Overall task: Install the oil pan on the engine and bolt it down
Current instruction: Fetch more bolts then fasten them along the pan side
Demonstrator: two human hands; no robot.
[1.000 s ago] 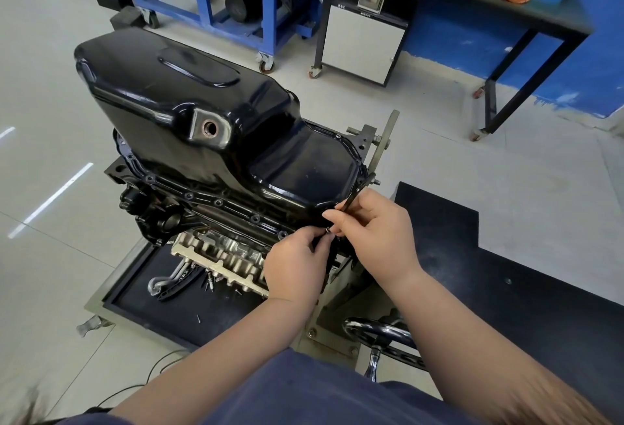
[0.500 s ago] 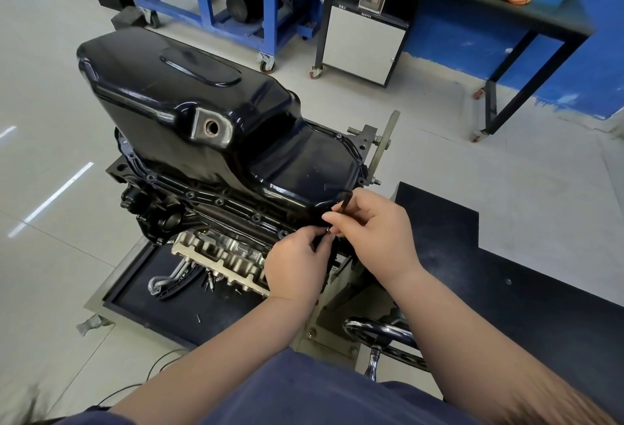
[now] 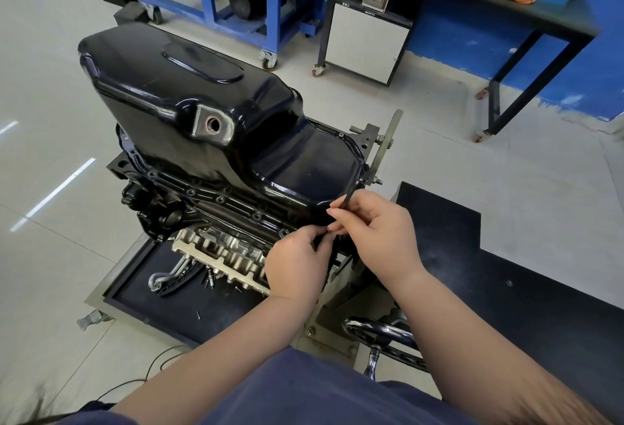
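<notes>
The right hand (image 3: 374,232) is hiding the lower end of a thin dark tool (image 3: 348,195). The left hand (image 3: 297,266) is covering the near corner of the oil pan (image 3: 189,113), and the shiny speck (image 3: 328,229) between their fingertips is proving too small to name.

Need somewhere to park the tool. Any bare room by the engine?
Bare: the black mat right of the right hand and the handwheel; also the near-left corner of the tray. Crowded: tray under the engine, with loose bolts and a curved guide, and the oil pan corner, where the left hand meets the thin tool.
</notes>
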